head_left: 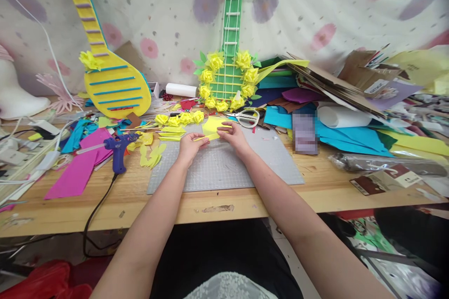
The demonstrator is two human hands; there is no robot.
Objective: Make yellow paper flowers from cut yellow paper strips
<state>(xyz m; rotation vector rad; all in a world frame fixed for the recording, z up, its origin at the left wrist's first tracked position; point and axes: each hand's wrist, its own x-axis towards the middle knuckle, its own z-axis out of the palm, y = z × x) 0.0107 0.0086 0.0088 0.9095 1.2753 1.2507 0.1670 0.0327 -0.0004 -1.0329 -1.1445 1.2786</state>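
Note:
Between my two hands is a strip of yellow paper (211,138), held above the grey cutting mat (224,168). My left hand (190,145) pinches its left end; my right hand (233,135) grips the other end, with some fingers raised. Just behind lies a flat yellow sheet (211,124), partly covered by my right hand. To the left of my hands sit folded yellow paper pieces (171,134) and a row of yellow paper flowers (180,118). White-handled scissors (248,118) rest beyond my right hand.
A blue glue gun (119,152) with its cord lies left, near magenta sheets (72,175). Behind stand a yellow paper lute-like instrument (117,86) and a green one (229,74) ringed with flowers. Blue sheets (354,138), cardboard (329,81) and a pixelated rectangle (305,133) are right.

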